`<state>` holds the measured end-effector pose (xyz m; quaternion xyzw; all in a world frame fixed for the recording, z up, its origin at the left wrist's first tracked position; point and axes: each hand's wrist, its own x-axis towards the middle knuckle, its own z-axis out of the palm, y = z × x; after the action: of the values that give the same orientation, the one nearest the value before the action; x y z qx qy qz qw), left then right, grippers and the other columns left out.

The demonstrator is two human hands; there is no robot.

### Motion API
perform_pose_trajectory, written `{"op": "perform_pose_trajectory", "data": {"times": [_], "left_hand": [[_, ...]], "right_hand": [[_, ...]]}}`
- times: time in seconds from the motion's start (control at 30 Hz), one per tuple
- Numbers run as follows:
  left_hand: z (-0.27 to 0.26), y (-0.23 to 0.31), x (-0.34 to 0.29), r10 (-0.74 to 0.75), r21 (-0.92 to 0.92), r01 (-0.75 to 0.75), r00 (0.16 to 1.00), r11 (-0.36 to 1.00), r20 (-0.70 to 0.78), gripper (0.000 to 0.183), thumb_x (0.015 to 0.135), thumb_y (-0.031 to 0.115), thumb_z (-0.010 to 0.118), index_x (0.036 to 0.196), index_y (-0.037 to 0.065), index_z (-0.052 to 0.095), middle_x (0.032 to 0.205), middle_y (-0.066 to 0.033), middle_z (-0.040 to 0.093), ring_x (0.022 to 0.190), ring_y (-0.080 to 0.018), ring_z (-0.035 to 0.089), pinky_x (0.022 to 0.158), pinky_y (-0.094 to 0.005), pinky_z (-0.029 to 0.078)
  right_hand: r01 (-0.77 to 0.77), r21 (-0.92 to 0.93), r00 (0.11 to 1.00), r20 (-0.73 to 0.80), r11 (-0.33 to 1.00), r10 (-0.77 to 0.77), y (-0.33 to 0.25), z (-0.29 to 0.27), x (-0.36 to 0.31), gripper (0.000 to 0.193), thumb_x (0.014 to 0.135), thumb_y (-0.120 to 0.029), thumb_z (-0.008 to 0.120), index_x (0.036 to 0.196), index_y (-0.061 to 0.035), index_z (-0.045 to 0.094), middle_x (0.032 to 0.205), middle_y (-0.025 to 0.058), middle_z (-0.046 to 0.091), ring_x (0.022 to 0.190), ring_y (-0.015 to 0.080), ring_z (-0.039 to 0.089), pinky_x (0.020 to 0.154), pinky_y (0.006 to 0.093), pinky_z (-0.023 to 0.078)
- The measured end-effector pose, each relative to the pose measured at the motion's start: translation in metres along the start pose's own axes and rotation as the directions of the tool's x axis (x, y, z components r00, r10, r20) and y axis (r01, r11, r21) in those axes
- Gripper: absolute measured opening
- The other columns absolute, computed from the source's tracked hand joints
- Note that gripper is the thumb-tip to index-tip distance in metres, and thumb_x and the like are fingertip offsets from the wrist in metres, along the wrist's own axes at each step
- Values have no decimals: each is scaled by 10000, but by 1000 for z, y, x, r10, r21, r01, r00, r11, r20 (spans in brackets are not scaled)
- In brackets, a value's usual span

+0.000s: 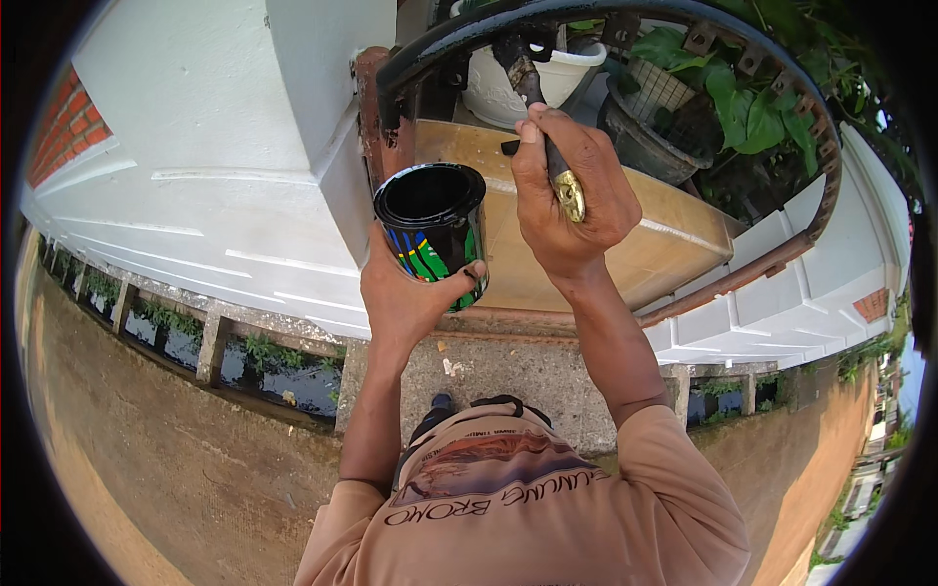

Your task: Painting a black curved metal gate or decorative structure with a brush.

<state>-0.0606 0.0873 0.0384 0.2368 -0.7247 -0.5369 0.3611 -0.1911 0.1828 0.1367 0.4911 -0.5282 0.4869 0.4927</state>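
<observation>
My left hand [405, 298] is wrapped round a paint can [457, 242] with a colourful label, its rim and inside coated in glossy black. Black paint has run down the can's side, and a dark smear marks my thumb. In my right hand [582, 190] is a paintbrush [528, 82] with a dark handle and a gold-coloured end. Its paint-covered bristles point up at the underside of a curved metal railing [459, 41]; whether they touch it I cannot tell. The railing is black along its left and top, reddish brown lower on the right.
White potted planter [547, 80], dark pot [650, 132] and leafy plants [738, 103] stand inside the railing, behind a tan tiled ledge [586, 249]. A white wall [215, 117] rises on the left. Below run a concrete slab [498, 381] and a water-filled drain [264, 376].
</observation>
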Motion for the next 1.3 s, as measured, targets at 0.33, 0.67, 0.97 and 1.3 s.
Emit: {"op": "perform_pose_trajectory", "data": {"times": [0.33, 0.67, 0.97, 1.3], "left_hand": [[-19, 7, -27, 74, -156, -64, 995, 986, 62, 955, 612, 284, 995, 1372, -16, 500, 1196, -144, 703, 1073, -205, 700, 938, -341, 566], [-43, 7, -46, 19, -120, -19, 1000, 993, -5, 947, 612, 218, 1001, 1376, -25, 497, 1209, -127, 686, 1070, -190, 679, 933, -327, 560], [-58, -6, -65, -51, -42, 47, 994, 998, -98, 897, 611, 229, 1005, 1327, -40, 536, 1184, -127, 699, 1027, -177, 691, 898, -318, 569], [-62, -11, -73, -54, -57, 46, 988, 997, -147, 889, 622, 221, 1003, 1331, -44, 536, 1183, -121, 699, 1032, -174, 688, 917, -318, 571]], "right_hand": [[-181, 102, 968, 194, 978, 159, 2, -8, -8, 159, 888, 77, 735, 1044, 46, 740, 965, 145, 757, 864, 211, 730, 763, 301, 574], [-527, 730, 730, 127, 435, 672, 14, -19, -42, 196, 1001, -25, 656, 1167, 75, 691, 1033, 186, 749, 919, 248, 760, 804, 344, 638], [-601, 684, 731, 263, 413, 630, -3, -1, -57, 205, 1003, -15, 655, 1176, 92, 683, 1026, 200, 740, 905, 231, 763, 818, 329, 651], [-502, 772, 265, 566, -389, 781, 14, 30, -93, 308, 1009, -155, 658, 1265, 15, 630, 1040, 204, 748, 884, 279, 772, 790, 351, 661]]}}
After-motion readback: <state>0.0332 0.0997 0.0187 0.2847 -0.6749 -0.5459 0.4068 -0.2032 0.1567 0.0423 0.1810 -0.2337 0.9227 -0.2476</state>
